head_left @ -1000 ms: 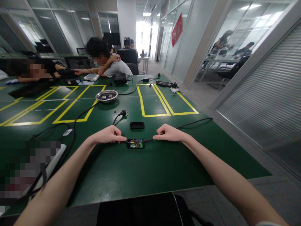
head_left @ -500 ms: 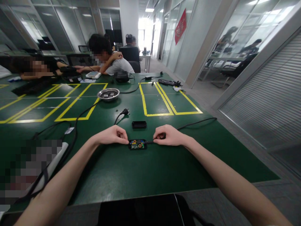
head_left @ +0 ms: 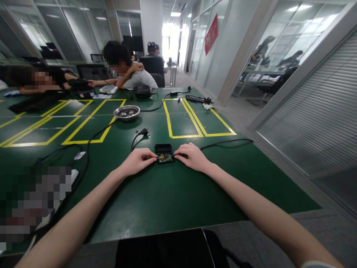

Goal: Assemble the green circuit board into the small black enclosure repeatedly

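A small black power adapter housing (head_left: pixel 166 161) lies uncovered on the green table, its circuit board and two copper-coloured coils showing. My left hand (head_left: pixel 141 160) pinches its left end, where a cord enters. On the other side, my right hand (head_left: pixel 191 156) is closed at the right end, fingertips on the cable and housing edge; exactly which part they grip is partly hidden. Just behind lies the black adapter cover (head_left: pixel 163 148), hollow side showing. A cord with a black plug (head_left: pixel 144 132) rises behind my left hand, and a black cable (head_left: pixel 228 142) runs right from my right hand.
A metal bowl (head_left: pixel 126 112) with metal parts stands further back, near yellow tape outlines (head_left: pixel 185 137). Beyond are a black folded tripod-like object (head_left: pixel 198 99) and a black case (head_left: pixel 142 91). Two people sit across the table. Cables and a pixelated object (head_left: pixel 36 201) lie left.
Both hands have moved the housing away from me, up close to the cover. My right hand has slid from the cable in to the housing's right end.
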Available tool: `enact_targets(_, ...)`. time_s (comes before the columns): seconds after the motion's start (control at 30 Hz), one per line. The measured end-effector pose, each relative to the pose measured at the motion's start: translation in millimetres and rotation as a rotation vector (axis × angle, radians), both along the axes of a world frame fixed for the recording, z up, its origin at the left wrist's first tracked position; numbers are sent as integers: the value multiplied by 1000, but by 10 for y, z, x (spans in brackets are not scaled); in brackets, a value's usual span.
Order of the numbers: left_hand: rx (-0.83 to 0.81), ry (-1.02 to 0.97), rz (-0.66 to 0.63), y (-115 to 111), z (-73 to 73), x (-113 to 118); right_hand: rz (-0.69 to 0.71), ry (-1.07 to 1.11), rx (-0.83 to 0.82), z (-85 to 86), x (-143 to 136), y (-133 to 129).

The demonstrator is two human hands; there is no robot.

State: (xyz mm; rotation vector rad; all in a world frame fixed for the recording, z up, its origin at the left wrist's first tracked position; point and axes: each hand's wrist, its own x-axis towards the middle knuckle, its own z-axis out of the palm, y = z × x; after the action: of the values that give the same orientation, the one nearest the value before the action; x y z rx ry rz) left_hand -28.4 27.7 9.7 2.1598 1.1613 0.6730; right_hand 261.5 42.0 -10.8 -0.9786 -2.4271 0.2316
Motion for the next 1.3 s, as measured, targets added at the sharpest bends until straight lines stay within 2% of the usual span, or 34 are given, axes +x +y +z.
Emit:
enact_targets(0.13,189,53,-82,43,-94,10,25,-49,148,-54,-19,28)
enact_targets(0.27,409,132,-36,66,-154,-3,66,-162,300,-36,-70,-55)
enact_targets(0.43,471,190,-49,47,-133,-6,22,-176,368,-89,-95,-67)
enact_targets(0.63,447,214,-88,7,-105,-27,106,-128,357,-93,-33,30)
enact_targets(0.8,443,238,-31,6,-149,13,141,-127,274,-32,-22,73)
enact_targets(1.0,527,270,-9,-10,-121,75,146,-59,161,-89,-38,110)
enact_targets(1.1,559,280,87,-1,-127,132,161,52,96,-107,-48,114)
enact_targets(1.2,523,294,173,25,-170,180,171,165,47,-120,-55,117)
enact_targets(1.3,425,343,106,64,-218,185,154,217,-21,-134,-59,129)
